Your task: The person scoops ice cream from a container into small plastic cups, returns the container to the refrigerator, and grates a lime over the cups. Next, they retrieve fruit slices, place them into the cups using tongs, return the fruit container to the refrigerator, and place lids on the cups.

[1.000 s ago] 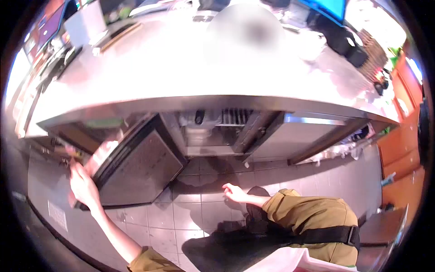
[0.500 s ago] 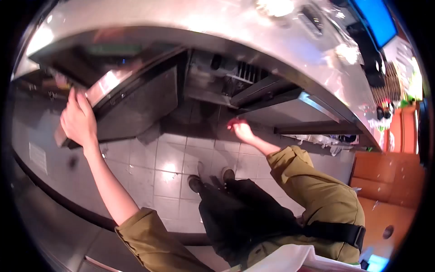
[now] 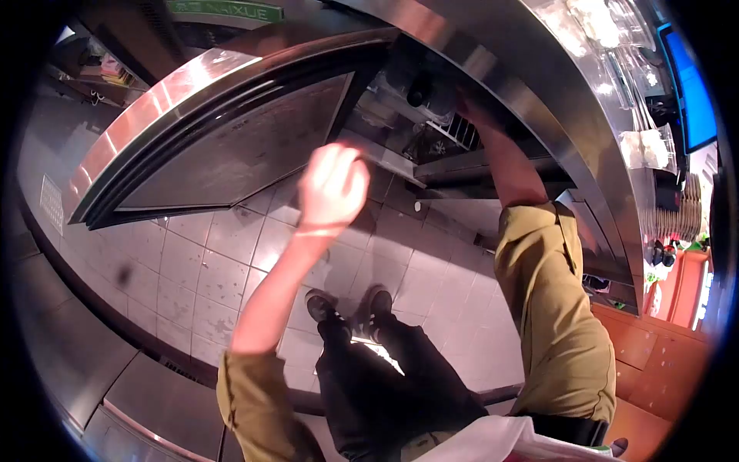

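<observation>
"Standing open left of the compartment (image 3: 387, 155), how did the door (image 3: 239, 146) look?"

"Dark-panelled, black-gasketed, steel-edged. Hands were apart: the left hand (image 3: 332, 186), blurred, curled near it; the right hand (image 3: 473, 108) reached inside; both grips were unclear."

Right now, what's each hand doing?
Left hand: in the air, blurred and curled; whether closed can't be told.
Right hand: inside the cabinet; grip can't be told.

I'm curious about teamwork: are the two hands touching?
Apart: the head view shows a wide gap between the left hand, near the open door, and the right hand, under the counter.
</observation>
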`<state>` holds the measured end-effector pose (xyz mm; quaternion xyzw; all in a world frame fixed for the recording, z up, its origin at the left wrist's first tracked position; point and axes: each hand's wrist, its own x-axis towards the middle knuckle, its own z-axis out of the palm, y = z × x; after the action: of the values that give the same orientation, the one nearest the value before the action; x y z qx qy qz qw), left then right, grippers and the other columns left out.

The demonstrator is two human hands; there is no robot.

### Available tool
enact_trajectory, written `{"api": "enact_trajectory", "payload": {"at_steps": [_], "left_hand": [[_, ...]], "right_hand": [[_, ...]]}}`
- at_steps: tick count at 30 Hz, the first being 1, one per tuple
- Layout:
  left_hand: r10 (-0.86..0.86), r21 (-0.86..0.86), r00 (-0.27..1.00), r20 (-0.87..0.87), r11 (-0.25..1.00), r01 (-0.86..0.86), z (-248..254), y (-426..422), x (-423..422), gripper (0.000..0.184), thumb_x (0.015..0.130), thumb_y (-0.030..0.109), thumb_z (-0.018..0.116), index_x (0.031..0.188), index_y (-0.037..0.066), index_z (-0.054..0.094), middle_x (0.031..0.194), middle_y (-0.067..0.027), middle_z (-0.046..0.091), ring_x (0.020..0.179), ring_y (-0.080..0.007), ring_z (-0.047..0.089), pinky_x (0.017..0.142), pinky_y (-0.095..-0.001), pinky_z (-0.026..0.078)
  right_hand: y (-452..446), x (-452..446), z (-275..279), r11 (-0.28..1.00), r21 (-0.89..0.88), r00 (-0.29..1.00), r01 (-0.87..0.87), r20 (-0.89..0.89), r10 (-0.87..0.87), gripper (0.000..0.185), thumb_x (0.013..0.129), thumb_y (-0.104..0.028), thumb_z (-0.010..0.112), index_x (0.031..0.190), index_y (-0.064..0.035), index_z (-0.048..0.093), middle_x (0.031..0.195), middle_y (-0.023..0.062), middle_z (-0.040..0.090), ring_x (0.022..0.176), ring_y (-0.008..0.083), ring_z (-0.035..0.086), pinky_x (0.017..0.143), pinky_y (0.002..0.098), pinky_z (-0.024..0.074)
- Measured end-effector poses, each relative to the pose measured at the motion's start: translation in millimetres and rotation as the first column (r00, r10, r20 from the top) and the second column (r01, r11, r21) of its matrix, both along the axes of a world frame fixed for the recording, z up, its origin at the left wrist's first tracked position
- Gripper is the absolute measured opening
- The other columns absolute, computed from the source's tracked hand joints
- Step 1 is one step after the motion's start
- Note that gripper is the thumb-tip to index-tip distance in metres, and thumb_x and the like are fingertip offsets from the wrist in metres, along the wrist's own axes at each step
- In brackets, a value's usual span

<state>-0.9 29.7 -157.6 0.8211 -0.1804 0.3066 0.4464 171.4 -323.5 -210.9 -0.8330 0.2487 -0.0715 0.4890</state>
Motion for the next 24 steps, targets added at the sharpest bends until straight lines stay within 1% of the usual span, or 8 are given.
{"api": "enact_trajectory", "payload": {"at_steps": [1,3,4,5,8,11,17,24], "left_hand": [[-0.118,-0.301,0.918,-0.379,0.954,-0.002,-24,-39,16,0.018,0.075,0.008,0.054,0.090,0.004,0.061,0.077,-0.0158,0.057,0.074,-0.0300,0.058,0.067,-0.0369,0.047],[-0.053,-0.415,0.842,-0.537,0.885,-0.209,-67,-87,77,0.019,0.078,0.011,0.053,0.095,0.003,0.059,0.081,-0.0181,0.059,0.074,-0.0318,0.058,0.066,-0.0375,0.048],[0.130,0.064,0.846,-0.518,0.991,-0.114,-87,-103,106,0.025,0.081,0.015,0.052,0.102,0.003,0.056,0.079,-0.0147,0.061,0.071,-0.0260,0.060,0.064,-0.0337,0.048],[0.284,0.528,0.864,-0.415,0.849,-0.026,-112,-120,133,0.031,0.084,0.020,0.051,0.110,0.002,0.053,0.077,-0.0113,0.062,0.068,-0.0201,0.061,0.063,-0.0298,0.048],[-0.178,-0.196,0.772,-0.610,0.978,0.071,-176,-149,185,0.033,0.082,0.025,0.054,0.107,0.003,0.052,0.084,-0.0105,0.062,0.074,-0.0205,0.060,0.065,-0.0306,0.047],[-0.665,-0.852,0.533,-0.523,0.415,-0.318,-110,-137,163,0.041,0.071,0.022,0.066,0.097,-0.007,0.055,0.095,-0.0246,0.059,0.089,-0.0336,0.058,0.079,-0.0402,0.044],[-0.239,-0.507,0.496,-0.835,0.686,-0.522,-81,-142,114,0.038,0.072,0.015,0.060,0.099,-0.006,0.044,0.092,-0.0235,0.057,0.066,-0.0295,0.060,0.053,-0.0368,0.048],[-0.124,-0.345,0.390,-0.912,0.745,-0.571,-27,-108,-26,0.026,0.075,0.007,0.050,0.097,-0.002,0.040,0.077,-0.0143,0.052,0.051,-0.0188,0.053,0.038,-0.0296,0.044]], "right_hand": [[-3,0,-1,0.999,0.042,1.000,0.004,0.002,-0.004,0.016,0.084,-0.018,0.052,0.088,-0.0032,0.055,0.077,0.0072,0.056,0.070,0.0183,0.057,0.065,0.0320,0.0465],[-6,-2,-6,0.993,0.116,0.998,0.031,0.042,-0.036,0.014,0.083,-0.017,0.053,0.088,-0.0038,0.055,0.078,0.0067,0.056,0.072,0.0181,0.057,0.067,0.0319,0.0470],[-10,-8,-14,0.987,0.149,0.995,0.052,0.077,-0.064,0.013,0.083,-0.016,0.053,0.087,-0.0040,0.055,0.079,0.0065,0.056,0.072,0.0179,0.057,0.067,0.0318,0.0473],[-9,-10,-14,0.981,0.179,0.990,0.069,0.107,-0.089,0.012,0.083,-0.015,0.054,0.087,-0.0043,0.055,0.079,0.0063,0.056,0.073,0.0178,0.058,0.068,0.0318,0.0476],[-7,-25,-12,0.952,0.287,0.963,0.102,0.211,-0.167,0.009,0.082,-0.013,0.055,0.086,-0.0051,0.054,0.081,0.0056,0.056,0.076,0.0173,0.058,0.070,0.0316,0.0483],[-1,-77,-3,0.919,0.395,0.937,-0.010,0.324,-0.129,0.009,0.082,-0.012,0.056,0.085,-0.0040,0.054,0.082,0.0052,0.055,0.078,0.0162,0.058,0.073,0.0302,0.0479],[51,-228,73,0.770,0.635,0.943,0.068,0.211,-0.257,0.013,0.084,-0.015,0.054,0.084,-0.0024,0.053,0.079,0.0049,0.056,0.079,0.0152,0.058,0.075,0.0282,0.0465],[-9,-409,126,0.892,0.448,0.998,0.060,-0.048,-0.043,0.005,0.076,-0.008,0.047,0.079,-0.0069,0.051,0.069,-0.0012,0.049,0.063,0.0084,0.047,0.059,0.0210,0.0386]]}}
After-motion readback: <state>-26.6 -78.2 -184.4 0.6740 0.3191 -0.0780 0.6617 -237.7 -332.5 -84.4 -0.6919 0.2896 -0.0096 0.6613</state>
